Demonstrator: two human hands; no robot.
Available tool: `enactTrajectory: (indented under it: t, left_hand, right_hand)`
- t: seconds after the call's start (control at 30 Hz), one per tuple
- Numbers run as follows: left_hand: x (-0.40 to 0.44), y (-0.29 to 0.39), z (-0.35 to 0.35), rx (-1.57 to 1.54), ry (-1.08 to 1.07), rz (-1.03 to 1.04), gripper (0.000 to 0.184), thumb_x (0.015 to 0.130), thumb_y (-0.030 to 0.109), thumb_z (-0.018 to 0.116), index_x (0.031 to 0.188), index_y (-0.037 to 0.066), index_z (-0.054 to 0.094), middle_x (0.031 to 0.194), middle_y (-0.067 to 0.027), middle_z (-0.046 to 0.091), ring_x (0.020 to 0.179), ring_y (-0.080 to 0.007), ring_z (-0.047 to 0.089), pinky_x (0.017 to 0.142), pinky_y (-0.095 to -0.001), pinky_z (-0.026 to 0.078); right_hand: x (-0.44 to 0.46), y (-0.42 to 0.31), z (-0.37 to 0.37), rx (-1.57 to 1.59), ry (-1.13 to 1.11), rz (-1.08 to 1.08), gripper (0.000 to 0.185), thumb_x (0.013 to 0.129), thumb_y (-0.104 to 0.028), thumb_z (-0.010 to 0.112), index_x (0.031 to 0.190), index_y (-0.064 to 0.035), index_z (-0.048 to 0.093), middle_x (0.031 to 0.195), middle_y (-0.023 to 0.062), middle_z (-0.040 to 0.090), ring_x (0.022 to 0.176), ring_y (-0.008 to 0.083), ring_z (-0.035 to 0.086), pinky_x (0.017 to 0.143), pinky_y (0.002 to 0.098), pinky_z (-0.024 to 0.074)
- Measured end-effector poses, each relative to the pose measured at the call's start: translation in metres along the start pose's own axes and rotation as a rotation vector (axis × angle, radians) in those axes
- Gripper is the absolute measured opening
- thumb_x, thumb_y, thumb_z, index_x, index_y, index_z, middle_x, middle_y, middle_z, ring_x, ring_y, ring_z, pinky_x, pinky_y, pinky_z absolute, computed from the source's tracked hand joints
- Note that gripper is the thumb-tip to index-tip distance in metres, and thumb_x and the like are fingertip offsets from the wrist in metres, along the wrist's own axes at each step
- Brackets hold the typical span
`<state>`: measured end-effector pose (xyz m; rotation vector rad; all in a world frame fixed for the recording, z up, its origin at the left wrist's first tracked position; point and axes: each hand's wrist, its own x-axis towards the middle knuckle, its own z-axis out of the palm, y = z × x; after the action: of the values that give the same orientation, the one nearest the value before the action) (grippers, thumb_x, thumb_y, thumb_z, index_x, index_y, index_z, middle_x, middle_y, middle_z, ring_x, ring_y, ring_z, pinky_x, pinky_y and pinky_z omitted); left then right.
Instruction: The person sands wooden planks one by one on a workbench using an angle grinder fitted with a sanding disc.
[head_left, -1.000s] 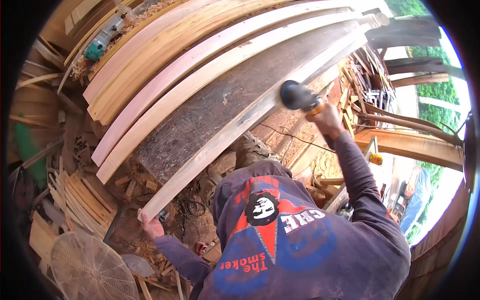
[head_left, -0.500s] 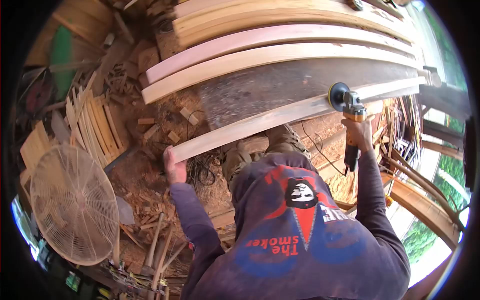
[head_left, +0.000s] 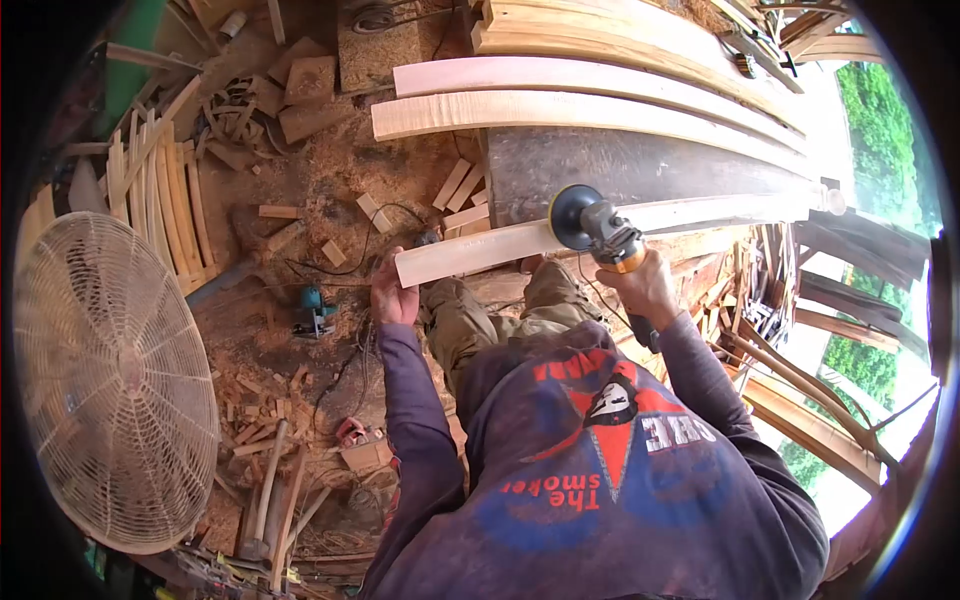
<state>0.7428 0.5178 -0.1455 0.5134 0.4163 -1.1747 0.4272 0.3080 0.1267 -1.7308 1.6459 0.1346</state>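
Note:
A long, pale wooden board (head_left: 480, 252) lies along the near edge of the dark workbench (head_left: 640, 165), its left end sticking out past the bench. My left hand (head_left: 392, 288) is closed around that end. Gripped in my right hand (head_left: 645, 285) is an angle grinder (head_left: 612, 238) with a round, yellow-edged sanding disc (head_left: 573, 216). The disc stands tilted at the board's upper face, near the middle of its length; whether it touches the wood is hard to tell. My right fingers wrap the tool's body, and its rear end shows below my wrist.
Beyond the board, two more curved boards (head_left: 590, 115) and a stack of planks (head_left: 640, 45) lie on the bench. A large round fan (head_left: 120, 380) stands at left. On the sawdust-covered floor are a teal power tool (head_left: 313, 312), offcuts (head_left: 375, 213) and a cord (head_left: 330, 270).
The grinder in my right hand has moved left along the board, closer to my left hand. My left hand still holds the board's end. The camera view has shifted.

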Motion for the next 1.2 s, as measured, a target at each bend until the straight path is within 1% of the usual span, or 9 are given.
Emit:
enactTrajectory:
  t: [0.07, 0.27, 0.33, 0.5, 0.73, 0.8, 0.97, 1.07, 1.2]
  left_hand:
    - [0.005, 0.000, -0.005, -0.043, -0.056, -0.030, 0.029, 0.094, 0.000, 0.072, 0.122, -0.003, 0.070, 0.120, -0.0124, 0.075, 0.104, -0.0197, 0.075, 0.090, -0.0312, 0.062]
    - [0.005, -0.003, 0.004, -0.016, -0.065, -0.025, 0.028, 0.094, -0.001, 0.073, 0.122, -0.005, 0.071, 0.113, -0.0136, 0.077, 0.102, -0.0214, 0.075, 0.085, -0.0298, 0.065]
    - [0.006, -0.002, 0.003, -0.029, -0.068, -0.054, 0.025, 0.098, 0.003, 0.072, 0.121, -0.006, 0.069, 0.117, -0.0143, 0.075, 0.103, -0.0216, 0.074, 0.092, -0.0331, 0.061]
    - [0.011, -0.008, -0.008, -0.020, -0.075, -0.060, 0.030, 0.100, 0.004, 0.069, 0.127, -0.009, 0.065, 0.120, -0.0168, 0.074, 0.107, -0.0223, 0.073, 0.095, -0.0322, 0.060]
    - [0.005, -0.004, 0.013, 0.003, -0.102, -0.034, 0.038, 0.094, 0.000, 0.069, 0.131, -0.009, 0.063, 0.120, -0.0144, 0.075, 0.107, -0.0229, 0.074, 0.100, -0.0360, 0.058]
    - [0.001, 0.002, 0.022, 0.062, -0.105, -0.042, 0.037, 0.095, 0.001, 0.069, 0.131, -0.008, 0.064, 0.118, -0.0133, 0.075, 0.106, -0.0225, 0.074, 0.099, -0.0356, 0.058]
    - [0.000, 0.005, 0.023, 0.139, 0.027, -0.039, 0.029, 0.096, 0.007, 0.076, 0.122, -0.004, 0.070, 0.112, -0.0106, 0.076, 0.102, -0.0210, 0.074, 0.095, -0.0345, 0.059]
    - [0.001, 0.009, 0.015, 0.103, -0.014, -0.040, 0.026, 0.094, 0.005, 0.077, 0.119, -0.004, 0.072, 0.113, -0.0118, 0.076, 0.102, -0.0214, 0.074, 0.095, -0.0346, 0.060]
    - [0.006, 0.017, 0.005, 0.168, -0.039, -0.108, 0.029, 0.093, 0.001, 0.076, 0.121, -0.005, 0.071, 0.117, -0.0120, 0.076, 0.104, -0.0203, 0.074, 0.096, -0.0325, 0.060]
  right_hand:
    - [-0.002, -0.004, 0.017, -0.010, -0.003, 0.001, 0.043, 0.074, -0.031, 0.086, 0.099, 0.0021, 0.075, 0.086, 0.0200, 0.077, 0.082, 0.0317, 0.078, 0.073, 0.0419, 0.0596]
    - [-0.013, -0.083, 0.044, -0.014, -0.016, -0.067, 0.046, 0.074, -0.035, 0.085, 0.098, 0.0027, 0.074, 0.083, 0.0221, 0.075, 0.078, 0.0361, 0.077, 0.072, 0.0434, 0.0593]
    - [-0.014, -0.097, 0.050, -0.058, -0.011, -0.081, 0.045, 0.074, -0.033, 0.084, 0.099, 0.0030, 0.073, 0.082, 0.0224, 0.075, 0.077, 0.0364, 0.077, 0.072, 0.0441, 0.0592]
    - [-0.012, -0.110, 0.077, -0.115, -0.063, -0.241, 0.044, 0.072, -0.030, 0.084, 0.100, 0.0027, 0.072, 0.081, 0.0230, 0.074, 0.076, 0.0387, 0.075, 0.074, 0.0457, 0.0597]
    - [-0.016, -0.165, 0.106, -0.132, -0.196, -0.339, 0.046, 0.073, -0.029, 0.083, 0.102, 0.0039, 0.069, 0.084, 0.0273, 0.074, 0.082, 0.0449, 0.074, 0.077, 0.0489, 0.0602]
    - [-0.022, -0.169, 0.109, -0.273, -0.218, -0.341, 0.046, 0.073, -0.030, 0.082, 0.102, 0.0032, 0.068, 0.084, 0.0268, 0.074, 0.081, 0.0447, 0.075, 0.076, 0.0501, 0.0599]
    - [-0.031, -0.139, 0.086, -0.302, -0.217, -0.304, 0.048, 0.071, -0.029, 0.086, 0.103, 0.0021, 0.068, 0.083, 0.0240, 0.074, 0.079, 0.0414, 0.075, 0.075, 0.0476, 0.0595]
    - [-0.036, -0.098, 0.052, -0.254, -0.084, -0.273, 0.041, 0.076, -0.029, 0.082, 0.103, -0.0002, 0.072, 0.085, 0.0230, 0.075, 0.079, 0.0416, 0.075, 0.074, 0.0481, 0.0603]
    - [-0.032, -0.033, 0.007, -0.269, 0.035, -0.063, 0.037, 0.072, -0.025, 0.082, 0.100, -0.0012, 0.073, 0.083, 0.0220, 0.075, 0.079, 0.0394, 0.076, 0.073, 0.0466, 0.0596]
